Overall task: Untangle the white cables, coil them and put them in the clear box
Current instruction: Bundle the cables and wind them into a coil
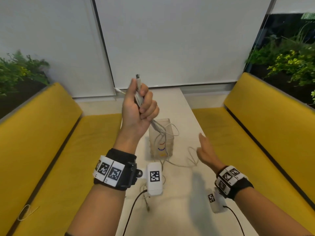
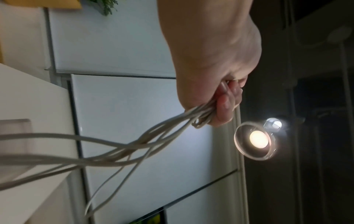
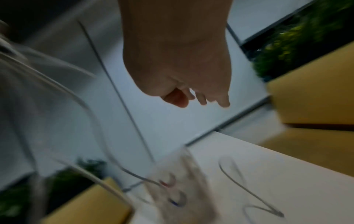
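Observation:
My left hand (image 1: 141, 103) is raised above the table, fist curled round a bundle of white cables (image 1: 139, 97); plug ends stick out above the fist. In the left wrist view the white cables (image 2: 134, 145) trail down from the left hand (image 2: 220, 103) in several twisted strands. They hang to the clear box (image 1: 161, 138), which stands upright on the white table (image 1: 179, 193) and holds red, blue and yellow bands. A loose cable loop (image 1: 192, 157) lies right of the box. My right hand (image 1: 206, 150) hovers beside that loop, fingers relaxed, holding nothing; the right wrist view is blurred.
Yellow benches (image 1: 255, 133) run along both sides of the narrow table. A thin wire loop (image 1: 27, 212) lies on the left bench. Planters with green plants (image 1: 286, 60) stand behind the benches. White blinds cover the window at the far end.

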Available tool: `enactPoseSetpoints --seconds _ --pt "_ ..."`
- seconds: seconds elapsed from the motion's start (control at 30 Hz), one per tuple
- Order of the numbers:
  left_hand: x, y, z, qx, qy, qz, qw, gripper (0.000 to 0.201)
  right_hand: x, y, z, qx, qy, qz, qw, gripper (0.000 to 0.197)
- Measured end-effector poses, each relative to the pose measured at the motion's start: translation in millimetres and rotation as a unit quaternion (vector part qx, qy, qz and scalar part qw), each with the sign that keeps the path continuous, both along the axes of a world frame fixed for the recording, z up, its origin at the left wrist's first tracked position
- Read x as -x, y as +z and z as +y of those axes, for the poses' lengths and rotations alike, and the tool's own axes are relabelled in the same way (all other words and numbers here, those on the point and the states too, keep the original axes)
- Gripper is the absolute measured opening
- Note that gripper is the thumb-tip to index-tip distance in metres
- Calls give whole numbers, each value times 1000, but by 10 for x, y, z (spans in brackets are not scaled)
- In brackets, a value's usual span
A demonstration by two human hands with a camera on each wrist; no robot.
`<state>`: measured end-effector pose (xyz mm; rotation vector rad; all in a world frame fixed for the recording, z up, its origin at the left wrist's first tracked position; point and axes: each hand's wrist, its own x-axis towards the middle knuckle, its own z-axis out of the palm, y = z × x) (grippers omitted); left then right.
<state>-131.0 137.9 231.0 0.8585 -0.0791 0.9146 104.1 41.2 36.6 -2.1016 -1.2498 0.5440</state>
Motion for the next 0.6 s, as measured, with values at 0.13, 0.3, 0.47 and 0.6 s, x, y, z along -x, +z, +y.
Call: enactPoseSetpoints --seconds 0.13,0.3,0.47,0.6 --pt "-218 -217 -86 2 -17 78 997 47 468 659 170 -250 141 178 941 69" --pt "-419 -351 -226 -6 -26 124 992 44 1007 1046 172 -238 246 361 867 69" --pt "-300 -271 -163 12 -30 102 994 49 921 982 144 -88 310 365 873 20" --pt "-193 -73 -235 6 -100 42 994 48 877 847 176 13 304 315 899 48"
